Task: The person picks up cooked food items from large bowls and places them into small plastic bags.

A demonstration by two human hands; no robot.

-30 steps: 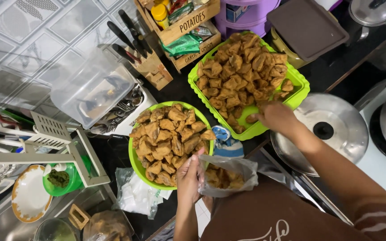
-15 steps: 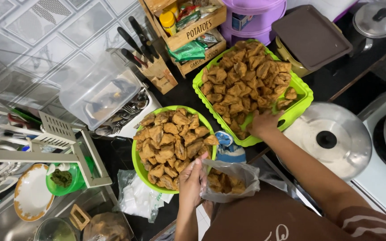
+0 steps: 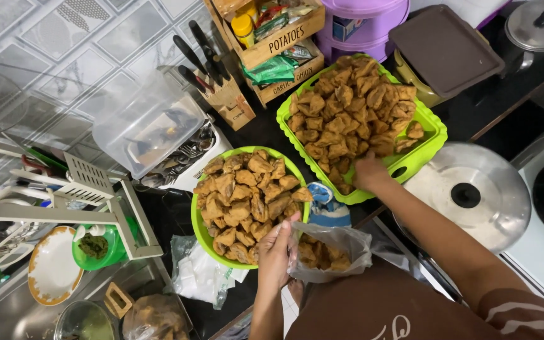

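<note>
My left hand (image 3: 278, 252) pinches the open rim of a clear plastic bag (image 3: 332, 252) that holds a few brown fried pieces. The bag hangs just below a round green basket (image 3: 198, 217) heaped with the same fried pieces. My right hand (image 3: 371, 173) reaches into the near edge of a square green tray (image 3: 432, 141), also piled with fried pieces, and its fingers curl around the pieces there. Whether a piece is gripped is hidden by the back of the hand.
A steel pot lid (image 3: 473, 195) lies right of the tray. Behind stand a knife block (image 3: 225, 97), a wooden crate (image 3: 272, 34), a purple container (image 3: 363, 25) and a brown lid (image 3: 445, 50). A clear tub (image 3: 146, 123), dish rack (image 3: 64, 201) and white plate (image 3: 51, 267) sit left.
My right hand has stayed at the near edge of the square tray, shifting slightly. My left hand keeps the bag open. The camera view has drifted a little.
</note>
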